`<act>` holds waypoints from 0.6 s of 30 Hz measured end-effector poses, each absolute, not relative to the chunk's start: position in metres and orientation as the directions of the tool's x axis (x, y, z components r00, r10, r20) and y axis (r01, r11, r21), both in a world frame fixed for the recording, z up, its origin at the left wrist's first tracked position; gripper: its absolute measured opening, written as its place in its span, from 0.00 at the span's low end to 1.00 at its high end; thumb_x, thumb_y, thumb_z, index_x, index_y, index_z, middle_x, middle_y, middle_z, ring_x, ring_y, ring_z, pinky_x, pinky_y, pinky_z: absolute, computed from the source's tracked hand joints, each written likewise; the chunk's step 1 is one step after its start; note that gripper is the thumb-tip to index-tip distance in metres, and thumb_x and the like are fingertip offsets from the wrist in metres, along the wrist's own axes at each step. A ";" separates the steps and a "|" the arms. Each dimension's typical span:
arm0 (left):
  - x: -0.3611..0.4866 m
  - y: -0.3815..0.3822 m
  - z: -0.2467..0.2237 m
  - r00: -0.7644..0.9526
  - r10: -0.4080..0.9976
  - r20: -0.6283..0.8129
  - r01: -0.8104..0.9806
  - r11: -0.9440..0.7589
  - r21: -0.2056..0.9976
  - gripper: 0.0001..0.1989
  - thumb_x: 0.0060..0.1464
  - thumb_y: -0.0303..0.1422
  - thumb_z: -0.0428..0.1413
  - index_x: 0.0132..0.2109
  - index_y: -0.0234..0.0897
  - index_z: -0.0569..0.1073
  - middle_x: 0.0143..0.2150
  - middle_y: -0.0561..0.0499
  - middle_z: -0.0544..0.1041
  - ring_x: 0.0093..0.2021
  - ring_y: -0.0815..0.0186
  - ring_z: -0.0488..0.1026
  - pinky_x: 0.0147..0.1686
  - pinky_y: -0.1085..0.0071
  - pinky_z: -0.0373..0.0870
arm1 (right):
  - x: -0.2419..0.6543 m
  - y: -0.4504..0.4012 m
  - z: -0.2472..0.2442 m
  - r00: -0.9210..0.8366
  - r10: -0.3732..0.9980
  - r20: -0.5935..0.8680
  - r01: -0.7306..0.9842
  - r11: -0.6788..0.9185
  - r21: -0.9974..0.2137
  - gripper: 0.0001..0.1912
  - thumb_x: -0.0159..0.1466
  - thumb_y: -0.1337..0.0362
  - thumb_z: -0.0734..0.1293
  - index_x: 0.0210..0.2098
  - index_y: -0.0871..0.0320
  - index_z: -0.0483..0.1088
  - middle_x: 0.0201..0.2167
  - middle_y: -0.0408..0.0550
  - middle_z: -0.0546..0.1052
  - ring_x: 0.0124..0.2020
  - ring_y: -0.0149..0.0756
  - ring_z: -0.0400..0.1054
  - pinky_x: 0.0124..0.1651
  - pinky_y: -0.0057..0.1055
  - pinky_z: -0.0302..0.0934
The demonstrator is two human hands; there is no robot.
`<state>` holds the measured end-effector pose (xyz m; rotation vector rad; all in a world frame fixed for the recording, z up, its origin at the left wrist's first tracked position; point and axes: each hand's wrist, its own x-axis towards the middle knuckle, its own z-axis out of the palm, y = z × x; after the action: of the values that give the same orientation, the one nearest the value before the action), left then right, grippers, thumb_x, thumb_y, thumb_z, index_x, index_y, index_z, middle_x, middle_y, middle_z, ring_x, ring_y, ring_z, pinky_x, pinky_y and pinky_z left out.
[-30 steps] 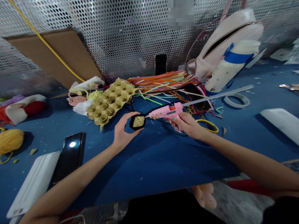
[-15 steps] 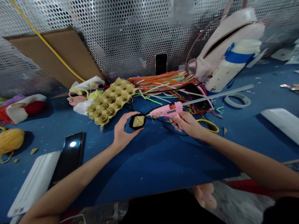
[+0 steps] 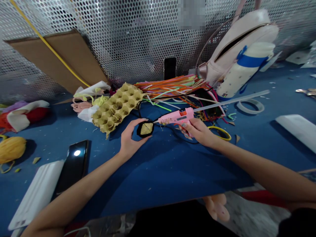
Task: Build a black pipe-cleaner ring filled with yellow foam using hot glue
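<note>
Nearest the onlooker, two bare forearms reached across a blue tabletop mat [image 3: 158, 184]. The left hand [image 3: 132, 138] was curved and partly closed around one small oval piece with a black rim and a yellow centre [image 3: 145, 129], its fingertips [image 3: 144, 120] at the rim; the piece sat just in front of the hand, over the mat. The right hand [image 3: 198, 133] was closed around the grip of one pink hot glue gun [image 3: 175, 117], whose nozzle pointed left, just beside the oval piece. One long, pale glue stick [image 3: 232, 104] ran out of the gun's back end, and a thin black cord [image 3: 170, 131] trailed over the mat.

To the left lay one black phone [image 3: 74, 166], face up, beside one ribbed white slab [image 3: 37, 194], with one ball of yellow yarn [image 3: 11, 149] beyond. To the right were one yellow ring [image 3: 219, 133], one pale tape roll [image 3: 250, 106] and a second white slab [image 3: 300, 128].

Farther back sat one tan pulp egg tray [image 3: 117, 108] and one heap of orange, green and pink strips [image 3: 170, 87]. Behind those were a second black phone [image 3: 170, 68], standing upright, one pale pink bag [image 3: 242, 42], one white bottle banded with blue tape [image 3: 247, 67], and a perforated metal panel [image 3: 123, 39].
</note>
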<state>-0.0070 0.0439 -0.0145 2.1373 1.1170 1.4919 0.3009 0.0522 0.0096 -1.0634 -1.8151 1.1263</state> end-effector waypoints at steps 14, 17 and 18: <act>-0.007 0.045 -0.016 0.170 0.738 0.653 0.440 -0.650 0.619 0.28 0.54 0.35 0.70 0.60 0.45 0.75 0.57 0.43 0.80 0.58 0.53 0.80 0.63 0.48 0.77 | 0.299 0.049 0.015 -0.398 0.897 0.190 0.326 0.332 -0.885 0.28 0.72 0.40 0.62 0.27 0.56 0.67 0.19 0.42 0.69 0.19 0.27 0.61 0.22 0.28 0.55; -0.007 0.045 -0.016 0.170 0.737 0.654 0.431 -0.652 0.623 0.28 0.53 0.34 0.71 0.60 0.45 0.75 0.57 0.44 0.80 0.58 0.53 0.80 0.63 0.48 0.77 | 0.298 0.049 0.015 -0.408 0.893 0.189 0.337 0.339 -0.878 0.28 0.72 0.41 0.61 0.27 0.56 0.67 0.18 0.41 0.68 0.18 0.27 0.61 0.21 0.28 0.54; -0.007 0.045 -0.016 0.170 0.738 0.653 0.428 -0.652 0.626 0.28 0.53 0.34 0.71 0.60 0.45 0.75 0.57 0.44 0.80 0.58 0.52 0.80 0.63 0.48 0.77 | 0.299 0.049 0.015 -0.412 0.891 0.190 0.341 0.344 -0.875 0.28 0.73 0.41 0.61 0.26 0.56 0.67 0.18 0.41 0.68 0.18 0.27 0.61 0.21 0.28 0.54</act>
<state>-0.0069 0.0450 -0.0156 2.1533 1.1157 1.4746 0.2985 0.0488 0.0152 -1.0763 -1.9228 1.0225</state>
